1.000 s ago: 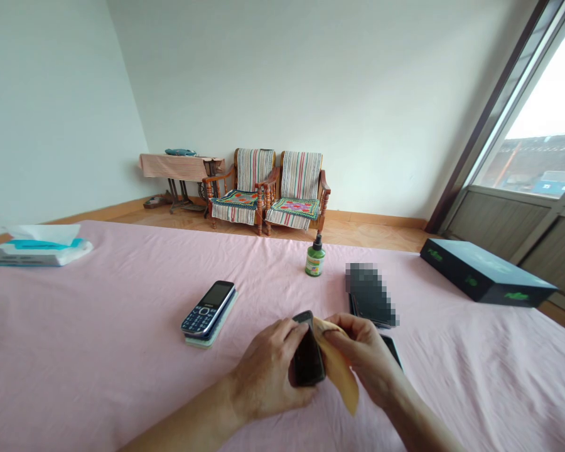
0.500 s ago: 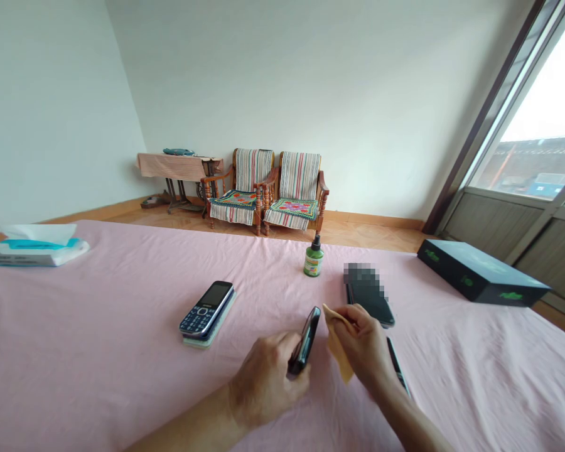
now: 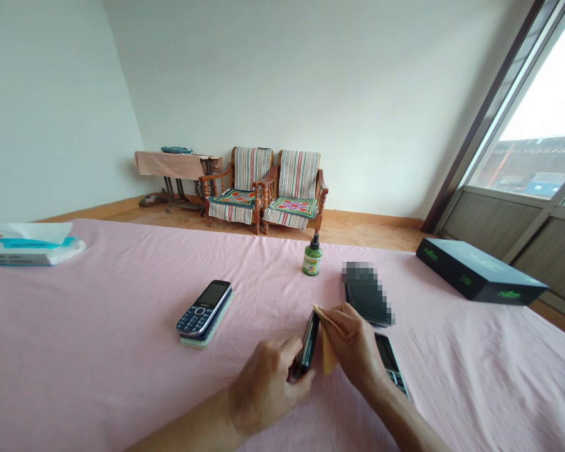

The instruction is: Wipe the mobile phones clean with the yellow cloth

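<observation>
My left hand [image 3: 272, 380] is closed around a dark mobile phone [image 3: 310, 342], held on edge above the pink cloth. In my right hand [image 3: 353, 345] a yellow wiping cloth [image 3: 328, 355] is pinched, its tip touching the phone's upper end. Partly hidden behind my right wrist lies a keypad phone [image 3: 392, 364]. Just beyond that hand is a dark phone-like slab [image 3: 368, 295], partly pixelated. To the left, a blue keypad phone [image 3: 205, 309] rests on top of another pale-edged phone [image 3: 211, 339].
A green spray bottle [image 3: 312, 257] stands upright near the far edge of the pink-covered table [image 3: 122, 351]. A black box [image 3: 480, 273] sits at the right, a tissue pack [image 3: 32, 245] at the far left. Two wooden chairs [image 3: 292, 191] stand against the wall beyond.
My right hand has moved left, bringing the yellow cloth against the phone's upper end. More of the keypad phone beside my right wrist now shows.
</observation>
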### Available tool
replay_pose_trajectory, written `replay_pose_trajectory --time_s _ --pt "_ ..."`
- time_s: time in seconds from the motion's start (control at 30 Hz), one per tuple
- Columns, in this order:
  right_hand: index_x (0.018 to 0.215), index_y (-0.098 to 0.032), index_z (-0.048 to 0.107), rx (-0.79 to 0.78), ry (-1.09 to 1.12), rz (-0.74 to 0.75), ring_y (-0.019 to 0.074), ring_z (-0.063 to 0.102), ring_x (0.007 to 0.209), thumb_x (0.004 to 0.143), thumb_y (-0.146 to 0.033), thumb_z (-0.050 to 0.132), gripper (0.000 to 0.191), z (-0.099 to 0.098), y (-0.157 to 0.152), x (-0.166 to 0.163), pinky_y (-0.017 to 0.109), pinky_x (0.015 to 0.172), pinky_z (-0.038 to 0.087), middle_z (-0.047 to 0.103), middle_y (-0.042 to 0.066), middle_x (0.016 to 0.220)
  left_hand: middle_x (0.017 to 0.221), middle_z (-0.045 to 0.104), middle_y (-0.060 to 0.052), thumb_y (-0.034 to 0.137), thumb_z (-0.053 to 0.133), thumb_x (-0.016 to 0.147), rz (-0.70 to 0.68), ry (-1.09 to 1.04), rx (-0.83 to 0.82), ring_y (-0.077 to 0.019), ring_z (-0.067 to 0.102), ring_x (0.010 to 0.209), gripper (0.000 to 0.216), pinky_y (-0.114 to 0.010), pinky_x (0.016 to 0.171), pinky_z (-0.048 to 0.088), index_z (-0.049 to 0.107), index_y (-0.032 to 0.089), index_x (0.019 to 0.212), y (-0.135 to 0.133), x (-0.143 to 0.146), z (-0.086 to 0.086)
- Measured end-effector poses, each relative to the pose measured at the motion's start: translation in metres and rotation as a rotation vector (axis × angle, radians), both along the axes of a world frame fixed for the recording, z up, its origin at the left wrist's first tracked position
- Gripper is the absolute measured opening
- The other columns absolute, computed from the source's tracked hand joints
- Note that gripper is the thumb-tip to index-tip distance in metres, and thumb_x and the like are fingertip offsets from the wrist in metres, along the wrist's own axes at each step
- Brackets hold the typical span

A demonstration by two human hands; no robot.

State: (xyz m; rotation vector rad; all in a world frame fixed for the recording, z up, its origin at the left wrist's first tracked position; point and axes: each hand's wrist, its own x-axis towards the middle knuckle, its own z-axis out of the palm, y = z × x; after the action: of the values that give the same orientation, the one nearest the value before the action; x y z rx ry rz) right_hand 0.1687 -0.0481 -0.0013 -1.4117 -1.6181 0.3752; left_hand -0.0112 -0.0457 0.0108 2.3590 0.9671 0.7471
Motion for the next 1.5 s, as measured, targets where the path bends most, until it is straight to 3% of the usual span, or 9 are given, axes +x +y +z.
replay_pose_trajectory --time_s 0.17,0.3,0.4,0.53,0.63,0.77,0.87,1.2,1.5 --pt "0.088 -0.022 0.073 0.045 -0.032 0.103 0.0149 0.057 0.071 0.080 -0.003 0.047 0.032 0.011 -0.013 -0.018 0.023 0.063 0.042 0.055 0.002 0.076 0.074 0.064 -0.001 0.010 0.058 0.079 0.009 -0.043 -0.025 -0.0161 0.060 0.065 0.008 -0.023 0.057 0.039 0.058 0.017 0.081 0.000 0.001 0.004" --pt "0.075 -0.019 0.069 0.057 -0.034 0.172 0.0146 0.057 0.071 0.075 0.001 0.048 0.029 0.017 -0.023 -0.033 0.023 0.063 0.042 0.056 0.002 0.076 0.088 0.068 -0.002 0.008 0.057 0.079 -0.014 -0.100 -0.082 -0.0172 0.064 0.074 0.027 -0.021 0.062 0.043 0.060 0.018 0.104 0.000 -0.002 0.005" --pt "0.077 -0.020 0.070 0.067 -0.030 0.164 0.0148 0.058 0.073 0.077 0.000 0.047 0.030 0.016 -0.019 -0.029 0.023 0.065 0.044 0.057 0.003 0.078 0.081 0.067 -0.002 0.008 0.055 0.079 0.011 -0.081 -0.056 -0.0161 0.062 0.068 0.023 -0.021 0.058 0.042 0.061 0.018 0.099 0.001 -0.003 0.002" --pt "0.096 -0.022 0.071 0.074 -0.067 0.073 0.0154 0.058 0.074 0.081 -0.004 0.046 0.035 0.009 -0.006 -0.011 0.023 0.065 0.045 0.057 0.003 0.080 0.066 0.060 0.001 0.009 0.053 0.077 0.045 -0.016 0.022 -0.0138 0.056 0.057 0.009 -0.021 0.051 0.034 0.056 0.018 0.077 0.004 -0.002 -0.004" --pt "0.095 -0.021 0.071 0.071 -0.097 0.055 0.0153 0.057 0.072 0.082 -0.004 0.045 0.034 0.007 -0.003 -0.005 0.024 0.064 0.044 0.056 0.003 0.079 0.064 0.057 0.002 0.008 0.053 0.074 0.049 0.002 0.057 -0.0137 0.055 0.056 0.011 -0.022 0.051 0.032 0.052 0.019 0.071 0.003 -0.001 -0.005" --pt "0.077 -0.020 0.069 0.094 -0.088 0.110 0.0147 0.056 0.071 0.076 -0.001 0.046 0.029 0.012 -0.015 -0.021 0.023 0.063 0.043 0.056 0.002 0.076 0.073 0.063 0.000 0.007 0.053 0.076 0.010 -0.070 -0.002 -0.0150 0.059 0.063 0.015 -0.022 0.055 0.036 0.058 0.018 0.084 0.002 -0.002 0.000" --pt "0.074 -0.020 0.067 0.112 -0.068 0.167 0.0143 0.056 0.070 0.074 0.000 0.048 0.028 0.014 -0.022 -0.034 0.023 0.062 0.042 0.056 0.002 0.075 0.083 0.067 -0.001 0.006 0.052 0.079 -0.035 -0.130 -0.060 -0.0158 0.062 0.070 0.021 -0.021 0.060 0.041 0.060 0.019 0.093 0.003 -0.003 0.003" --pt "0.093 -0.021 0.071 0.100 -0.110 0.030 0.0153 0.057 0.072 0.083 -0.006 0.045 0.032 0.002 0.002 -0.006 0.023 0.064 0.045 0.057 0.003 0.080 0.064 0.055 0.002 0.009 0.052 0.077 0.049 0.002 0.059 -0.0137 0.053 0.056 0.011 -0.023 0.053 0.032 0.052 0.019 0.074 0.007 -0.002 -0.008" --pt "0.080 -0.020 0.070 0.113 -0.089 0.152 0.0148 0.057 0.072 0.077 0.000 0.048 0.030 0.014 -0.014 -0.029 0.023 0.064 0.043 0.057 0.002 0.077 0.075 0.063 0.001 0.008 0.052 0.078 0.005 -0.086 -0.002 -0.0150 0.059 0.065 0.015 -0.022 0.057 0.037 0.057 0.019 0.087 0.008 -0.004 -0.002"
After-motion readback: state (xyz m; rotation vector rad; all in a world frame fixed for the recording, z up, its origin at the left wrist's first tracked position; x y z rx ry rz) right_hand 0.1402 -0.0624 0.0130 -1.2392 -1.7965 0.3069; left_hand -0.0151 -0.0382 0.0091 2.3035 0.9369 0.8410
